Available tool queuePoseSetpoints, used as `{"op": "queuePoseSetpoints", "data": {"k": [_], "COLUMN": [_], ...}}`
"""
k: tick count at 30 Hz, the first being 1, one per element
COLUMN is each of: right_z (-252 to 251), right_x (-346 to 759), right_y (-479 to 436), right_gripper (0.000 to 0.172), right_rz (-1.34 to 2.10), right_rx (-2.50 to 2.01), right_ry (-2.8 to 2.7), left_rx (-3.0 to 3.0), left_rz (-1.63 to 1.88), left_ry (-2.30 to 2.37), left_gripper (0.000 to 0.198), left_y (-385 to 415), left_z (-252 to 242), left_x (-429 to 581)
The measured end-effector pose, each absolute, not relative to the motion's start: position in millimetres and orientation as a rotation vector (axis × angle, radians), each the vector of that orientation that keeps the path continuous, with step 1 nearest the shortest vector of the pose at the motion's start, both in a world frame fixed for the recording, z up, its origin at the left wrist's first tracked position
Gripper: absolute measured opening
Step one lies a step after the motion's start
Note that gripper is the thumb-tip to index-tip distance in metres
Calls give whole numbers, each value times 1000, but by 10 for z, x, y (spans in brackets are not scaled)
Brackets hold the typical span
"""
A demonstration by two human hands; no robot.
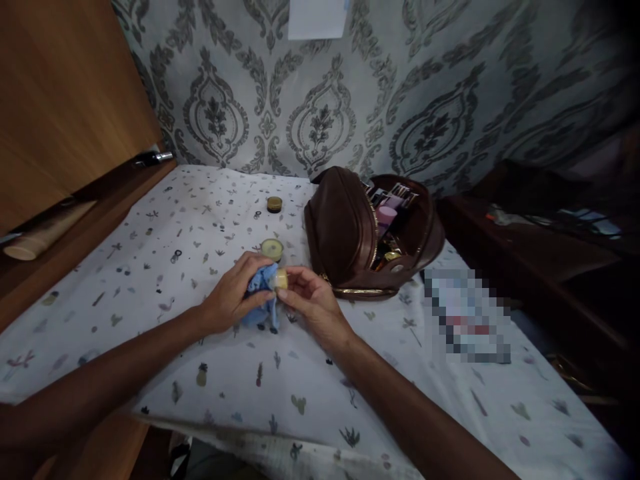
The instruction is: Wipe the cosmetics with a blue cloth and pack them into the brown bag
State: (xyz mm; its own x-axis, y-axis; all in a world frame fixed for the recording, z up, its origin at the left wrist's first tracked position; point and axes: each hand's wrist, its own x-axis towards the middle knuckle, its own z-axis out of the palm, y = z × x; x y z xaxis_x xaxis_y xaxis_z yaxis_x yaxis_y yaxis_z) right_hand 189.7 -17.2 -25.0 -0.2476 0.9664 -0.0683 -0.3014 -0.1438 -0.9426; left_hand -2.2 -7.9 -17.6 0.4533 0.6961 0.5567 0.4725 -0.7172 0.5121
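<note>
The left hand (238, 291) clutched blue cloth (259, 279) against the small container (282, 277) pinched in the right hand (319, 303) — seemingly a wiping step, which called for steady turning.

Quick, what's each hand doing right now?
Left hand: closed, holding a blue cloth against a small container with a yellowish end.
Right hand: partly curled at that yellowish end; whether it grips firmly cannot be told.

No text, label, brand, number or sign is legible; the flat, dark-edged rectangular object (467, 319) is pixelated.
</note>
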Motion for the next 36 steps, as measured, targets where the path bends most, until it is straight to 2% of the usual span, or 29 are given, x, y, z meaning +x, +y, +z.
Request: {"op": "queuePoseSetpoints", "data": {"k": [5,13,18,28,36], "right_z": [-251,-239,-285,-269,-230], "right_x": [1896,1899,1893,1916,1910], "right_y": [-180,-184,-176,-193,-208], "right_gripper": [40,39,40,42,37], "right_rz": [1628,1639,1660,1574,1540], "right_rx": [-915,-923,-927,-868,-946], "right_ry": [-1075,-1101,-1097,-1208,-1241], "left_rx": [2610,2716,2680,2241,2382], "left_rz": [983,799,809,734,749], "left_ry": [1040,1131,1110,1096,1123], "left_gripper": [58,48,44,44,54], "left_y": [-93,-93,-74,-95,-90], "left_z": [-239,-232,-240,-92,-119], "left_x": [-52,-94,-85,-49,-58]}}
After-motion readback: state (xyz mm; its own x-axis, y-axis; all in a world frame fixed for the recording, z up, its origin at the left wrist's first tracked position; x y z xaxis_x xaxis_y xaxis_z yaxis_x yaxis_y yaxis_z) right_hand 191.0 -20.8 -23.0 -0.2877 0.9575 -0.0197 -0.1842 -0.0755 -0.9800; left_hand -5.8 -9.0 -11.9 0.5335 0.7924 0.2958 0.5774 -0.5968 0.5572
